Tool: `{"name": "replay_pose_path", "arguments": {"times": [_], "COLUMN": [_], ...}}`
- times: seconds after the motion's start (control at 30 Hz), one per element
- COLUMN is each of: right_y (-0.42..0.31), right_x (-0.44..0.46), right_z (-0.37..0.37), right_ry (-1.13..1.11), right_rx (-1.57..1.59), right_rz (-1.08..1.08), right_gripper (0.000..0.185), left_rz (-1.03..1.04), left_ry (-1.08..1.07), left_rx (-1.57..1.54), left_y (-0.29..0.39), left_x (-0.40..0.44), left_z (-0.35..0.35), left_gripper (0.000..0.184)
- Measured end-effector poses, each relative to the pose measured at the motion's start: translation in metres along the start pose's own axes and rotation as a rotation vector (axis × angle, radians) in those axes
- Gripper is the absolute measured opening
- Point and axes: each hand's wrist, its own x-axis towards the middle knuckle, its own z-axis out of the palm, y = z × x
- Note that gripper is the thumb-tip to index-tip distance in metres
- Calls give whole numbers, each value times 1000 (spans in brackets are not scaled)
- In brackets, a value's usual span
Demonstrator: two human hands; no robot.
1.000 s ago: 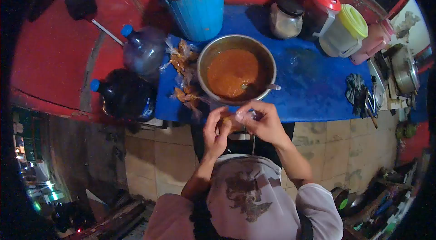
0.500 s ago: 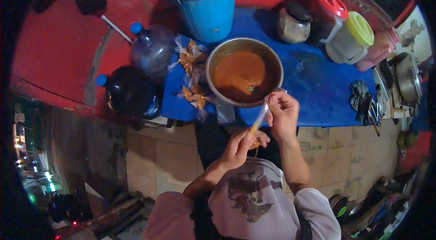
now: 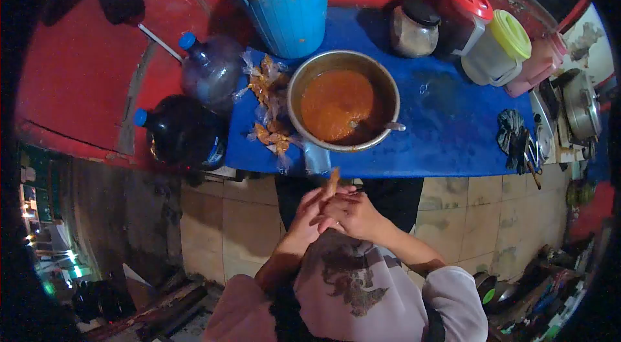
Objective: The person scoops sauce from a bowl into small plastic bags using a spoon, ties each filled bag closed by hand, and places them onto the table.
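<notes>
Close in front of my body, my left hand and my right hand are pressed together with fingers curled. A small narrow plastic bag with something orange in it sticks up from between them; its lower part is hidden by my fingers. Just beyond, on the blue table, stands a round metal pot with orange-red sauce inside. A spoon handle rests over its right rim. Left of the pot lie several tied clear bags of orange sauce.
Flat clear plastic lies at the table's front edge. Behind stands a blue lidded bucket. Large bottles are at left. A black-lidded jar, lidded pitchers and a dark cloth are at right.
My right hand has come down from the pot's rim to meet my left. The bag, stretched between both hands before, now points upward from them. The spoon handle is uncovered.
</notes>
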Motion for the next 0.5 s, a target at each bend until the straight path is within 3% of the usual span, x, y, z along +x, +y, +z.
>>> {"name": "replay_pose_path", "arguments": {"times": [0.1, 0.2, 0.23, 0.3, 0.37, 0.4, 0.43, 0.47, 0.5], "right_y": [-4, 10, 15, 17, 12, 23, 28, 33, 39], "right_x": [-10, -34, -41, -42, -31, -23, -22, -22, -23], "right_z": [5, 11, 15, 16, 12, -3, -4, -4, -2], "right_ry": [-13, 41, 166, 290, 427, 199, 202, 154, 103], "right_rx": [8, 292, 650, 1005, 883, 81, 82, -117, -315], "right_rz": [54, 205, 288, 364, 520, 252, 255, 108, -44], "right_gripper": [23, 21, 18, 17, 19, 19, 19, 16, 14], "left_rz": [128, 98, 100, 117, 153, 152, 247, 341, 342], "left_ry": [-40, -28, -68, -129, 189, 189, 192, 184, 186], "left_rx": [-120, -213, -269, -278, 387, 389, 946, 1500, 1500], "left_y": [-8, -11, -11, -11, -12, -13, -14, -16, -11], "left_x": [9, 19, 21, 22, 20, 20, 20, 19, 19], "left_z": [-13, -12, -13, -11, -13, -13, -13, -13, -8], "left_gripper": [11, 8, 7, 8, 13, 13, 18, 24, 24]}}
